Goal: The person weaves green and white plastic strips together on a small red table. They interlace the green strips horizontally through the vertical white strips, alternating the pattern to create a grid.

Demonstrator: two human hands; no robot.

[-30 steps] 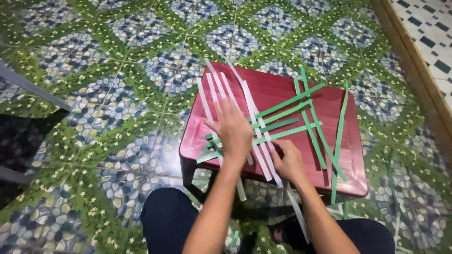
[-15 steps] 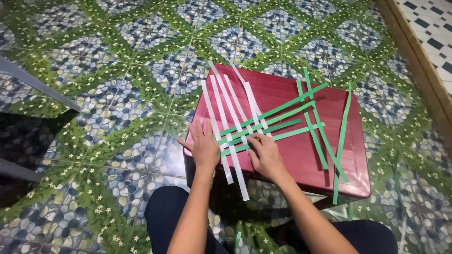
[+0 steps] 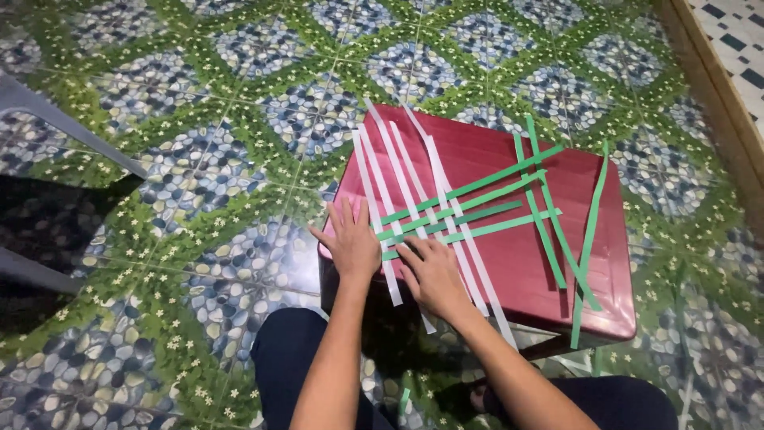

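Two hands, left hand and right hand, fingers spread flat, gripping nothing, on white strips atop red stool.

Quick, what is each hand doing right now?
Left hand: open, flat on the white paper strips.
Right hand: open, fingers pressing the woven strips.

No packages, labels, signs or screens show anywhere in this view.
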